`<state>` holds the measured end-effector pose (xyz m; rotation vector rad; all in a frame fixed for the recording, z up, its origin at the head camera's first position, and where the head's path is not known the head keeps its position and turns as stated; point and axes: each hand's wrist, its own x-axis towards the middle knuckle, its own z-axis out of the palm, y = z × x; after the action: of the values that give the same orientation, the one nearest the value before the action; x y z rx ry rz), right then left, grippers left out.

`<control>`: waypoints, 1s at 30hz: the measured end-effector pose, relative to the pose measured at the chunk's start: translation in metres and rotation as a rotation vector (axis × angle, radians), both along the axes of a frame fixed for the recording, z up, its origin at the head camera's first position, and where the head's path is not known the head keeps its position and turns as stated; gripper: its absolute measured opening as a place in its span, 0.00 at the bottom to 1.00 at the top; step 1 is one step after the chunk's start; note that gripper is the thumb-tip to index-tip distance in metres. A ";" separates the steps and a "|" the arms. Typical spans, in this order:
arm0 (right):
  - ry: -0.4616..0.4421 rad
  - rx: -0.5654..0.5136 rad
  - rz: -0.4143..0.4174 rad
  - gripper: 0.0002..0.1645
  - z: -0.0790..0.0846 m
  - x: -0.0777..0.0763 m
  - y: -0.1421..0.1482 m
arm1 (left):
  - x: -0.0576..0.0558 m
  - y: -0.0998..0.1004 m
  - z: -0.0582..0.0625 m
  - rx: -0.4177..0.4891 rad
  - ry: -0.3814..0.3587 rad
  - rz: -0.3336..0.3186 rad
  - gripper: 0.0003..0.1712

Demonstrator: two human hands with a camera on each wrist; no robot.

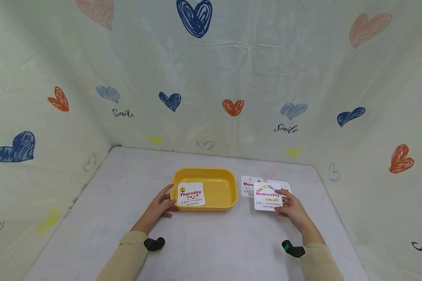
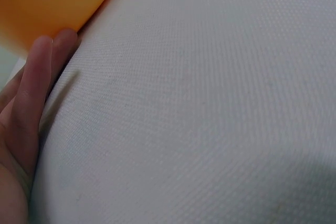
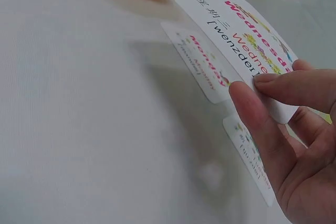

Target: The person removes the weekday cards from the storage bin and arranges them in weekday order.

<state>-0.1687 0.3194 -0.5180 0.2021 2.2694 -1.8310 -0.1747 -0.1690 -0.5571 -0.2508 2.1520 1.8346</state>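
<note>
With its fingers extended, my left hand (image 1: pixel 159 203) touches the left end of a yellow tray (image 1: pixel 219 208). In the left wrist view, the fingers (image 2: pixel 34 77) lie straight against the tray's side, low by the tabletop. A Thursday card (image 1: pixel 191 194) lies inside the tray, at its left end. My right hand (image 1: pixel 293 209) pinches the right edge of a Wednesday card (image 3: pixel 241 45), lifted above the table. Beneath it are a Monday card (image 1: pixel 249 186) and another card (image 1: pixel 285 185), its name partly covered in the head view and too blurred to read in the right wrist view.
The white table (image 1: pixel 211 246) runs back to a hanging cloth (image 1: pixel 211 70) printed with hearts, which also rises on both sides. Dark bands with small devices (image 1: pixel 154 244) sit at both wrists, over beige sleeves.
</note>
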 end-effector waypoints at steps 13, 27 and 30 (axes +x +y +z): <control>0.017 0.020 -0.076 0.41 -0.002 0.013 0.031 | -0.001 0.001 -0.001 -0.008 0.002 0.004 0.40; 0.062 -0.055 -0.255 0.44 0.002 0.020 0.061 | 0.000 0.002 0.003 -0.010 -0.005 -0.001 0.39; 0.060 -0.035 -0.277 0.43 0.002 0.020 0.070 | 0.000 0.002 0.004 -0.014 -0.004 -0.001 0.40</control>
<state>-0.1489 0.3892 -0.5158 0.4834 2.3459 -2.0328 -0.1746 -0.1667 -0.5529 -0.2561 2.1630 1.8178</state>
